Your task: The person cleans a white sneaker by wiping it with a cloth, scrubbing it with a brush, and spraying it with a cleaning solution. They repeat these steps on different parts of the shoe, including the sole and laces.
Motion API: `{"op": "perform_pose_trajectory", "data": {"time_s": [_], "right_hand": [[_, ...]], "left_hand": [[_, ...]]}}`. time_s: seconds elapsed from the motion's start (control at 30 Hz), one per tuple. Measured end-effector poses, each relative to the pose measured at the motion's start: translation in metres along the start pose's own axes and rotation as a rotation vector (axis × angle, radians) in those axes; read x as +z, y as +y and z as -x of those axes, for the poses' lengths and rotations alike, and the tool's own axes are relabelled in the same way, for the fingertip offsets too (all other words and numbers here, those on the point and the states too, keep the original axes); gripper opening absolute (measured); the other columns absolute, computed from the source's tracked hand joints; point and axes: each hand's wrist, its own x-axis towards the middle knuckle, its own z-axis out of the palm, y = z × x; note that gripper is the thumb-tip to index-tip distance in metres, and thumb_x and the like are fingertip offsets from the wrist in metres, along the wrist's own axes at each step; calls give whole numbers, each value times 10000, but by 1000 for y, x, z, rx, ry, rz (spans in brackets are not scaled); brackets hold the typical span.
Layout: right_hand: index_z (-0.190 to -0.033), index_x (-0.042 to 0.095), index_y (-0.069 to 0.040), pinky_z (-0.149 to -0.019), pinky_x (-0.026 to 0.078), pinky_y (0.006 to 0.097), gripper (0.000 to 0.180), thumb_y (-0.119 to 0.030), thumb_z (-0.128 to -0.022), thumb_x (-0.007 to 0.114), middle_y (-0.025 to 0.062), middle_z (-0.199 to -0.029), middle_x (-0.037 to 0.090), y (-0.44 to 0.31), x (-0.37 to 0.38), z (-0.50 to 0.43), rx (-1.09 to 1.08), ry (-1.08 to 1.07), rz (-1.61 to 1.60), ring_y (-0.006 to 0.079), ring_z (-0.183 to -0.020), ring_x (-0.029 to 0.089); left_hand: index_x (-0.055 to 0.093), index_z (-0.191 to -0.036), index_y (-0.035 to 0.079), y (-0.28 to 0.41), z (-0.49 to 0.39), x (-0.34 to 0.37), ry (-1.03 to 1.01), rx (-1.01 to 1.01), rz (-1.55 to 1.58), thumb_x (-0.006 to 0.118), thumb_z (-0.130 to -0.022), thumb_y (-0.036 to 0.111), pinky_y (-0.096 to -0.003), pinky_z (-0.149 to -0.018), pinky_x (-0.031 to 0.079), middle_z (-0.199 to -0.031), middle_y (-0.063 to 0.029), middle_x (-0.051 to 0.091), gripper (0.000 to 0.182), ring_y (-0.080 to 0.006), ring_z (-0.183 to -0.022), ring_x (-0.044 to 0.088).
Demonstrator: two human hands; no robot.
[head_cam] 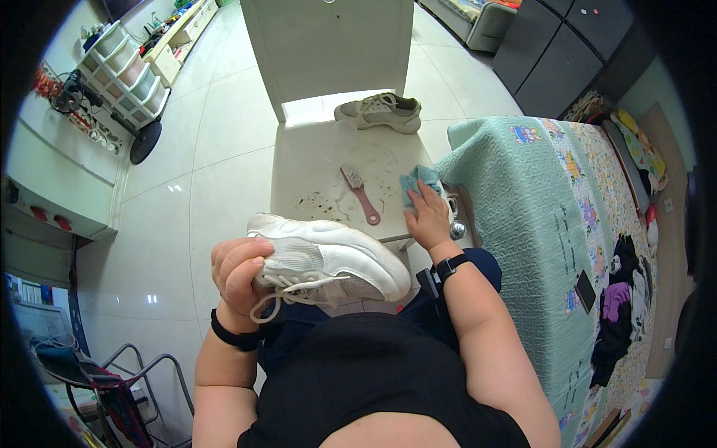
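Observation:
A white lace-up sneaker (336, 257) lies on its side in my left hand (241, 274), which grips it at the ankle end, with loose laces hanging. My right hand (430, 219) touches a crumpled blue-green cloth (420, 180) at the right edge of a white chair seat (308, 162). Whether the fingers grip the cloth or only rest on it, I cannot tell. Between the hands, a pink-handled scrubbing brush (361, 194) lies bristles up on the seat, among dirty drops and wet smears. A second, greyish sneaker (381, 112) sits at the seat's back, near the backrest (330, 50).
A bed with a green quilted cover (493, 185) stands close on the right, bearing a phone (585, 291) and clothes (616, 313). A metal-topped item (457, 229) is beside my right wrist. A metal-framed chair (129, 369) is at lower left, a fan base (145, 141) farther off.

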Motion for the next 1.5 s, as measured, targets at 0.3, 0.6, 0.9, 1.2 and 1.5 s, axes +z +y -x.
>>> {"op": "perform_pose_trajectory", "data": {"time_s": [0.3,0.6,0.9,1.2,1.5], "right_hand": [[-1350,601,-137,-1135,306,471,539,-278,-836,685,106,-1533,435,-4,-3,0,7,1,38,326,-1382,421],[-1347,596,-146,-1135,303,486,526,-272,-844,680,99,-1530,428,0,1,0,-1,7,18,331,-1389,404],[-1345,600,-152,-1135,300,495,517,-285,-851,674,95,-1532,426,-1,1,1,1,9,27,326,-1393,400],[-1346,597,-133,-1140,299,476,523,-280,-849,668,104,-1542,420,-3,-2,-1,7,-5,35,326,-1390,411],[-1335,607,-130,-1136,306,483,521,-277,-840,674,110,-1527,438,-1,0,0,3,14,14,332,-1380,422]], "left_hand": [[620,-1027,126,-5,3,1,-59,57,-82,726,-790,128,-335,-780,501,-1028,-35,673,260,-217,-879,652],[650,-972,120,-48,7,29,-453,44,-20,652,-744,121,-341,-730,529,-1026,-20,673,228,-225,-863,664],[646,-942,51,-78,20,61,-502,-546,343,554,-823,-84,-376,-858,542,-1066,-98,703,202,-310,-979,669],[665,-909,12,-99,38,108,-499,-716,371,564,-835,37,-382,-890,517,-1053,-147,706,128,-342,-988,651],[663,-902,33,-65,39,126,-487,-672,-426,693,-812,288,-489,-833,496,-1041,-149,619,272,-371,-971,606]]}}
